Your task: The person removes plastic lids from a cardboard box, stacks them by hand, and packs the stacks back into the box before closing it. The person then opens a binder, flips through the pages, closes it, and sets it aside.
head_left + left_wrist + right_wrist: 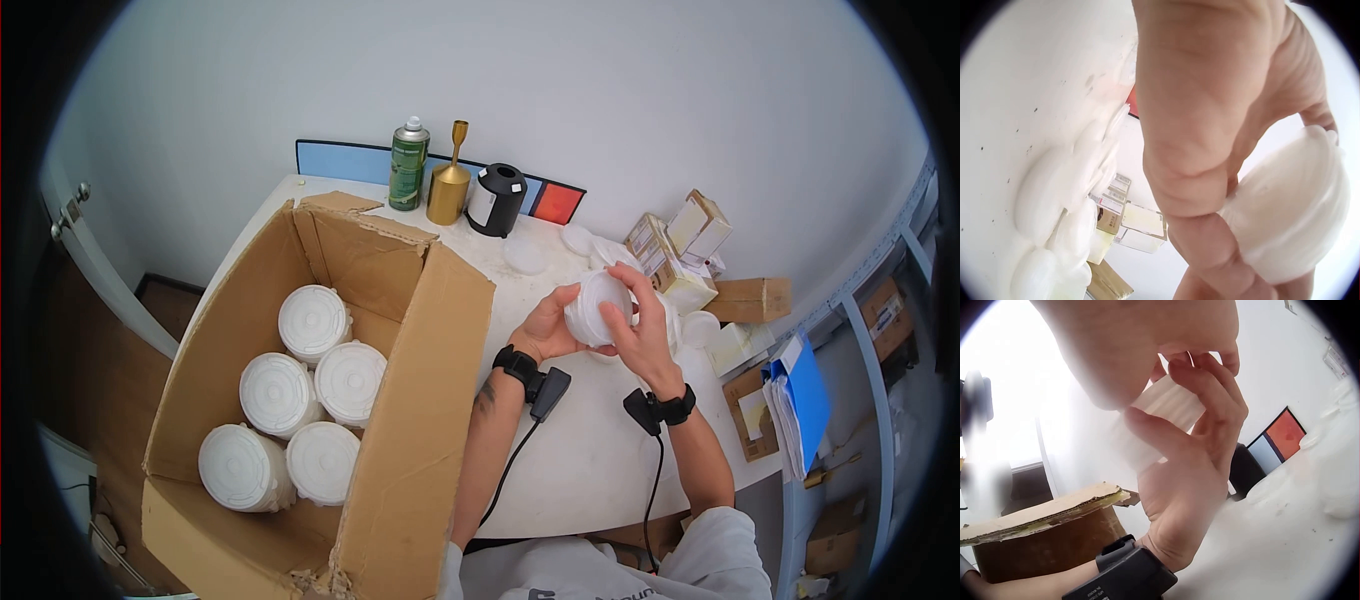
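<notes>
Both hands hold a round white plastic tub [597, 308] above the table, its pale top tilted toward the head camera. My left hand [546, 326] grips its left side, with fingers around the wall. On the other side my right hand [646, 335] grips it, thumb near the rim and fingers over the far edge. In the left wrist view the tub [1291, 212] shows its smooth white wall beside the curled fingers. The right wrist view shows its ribbed wall [1172, 403] between the two hands.
An open cardboard box [415, 400] at the left contains several white lidded tubs [350, 384]. Along the wall stand a green spray can [408, 168], a gold candlestick [449, 190] and a black-and-white cylinder [496, 202]. White lids [525, 256] and small boxes [698, 228] lie beyond the hands.
</notes>
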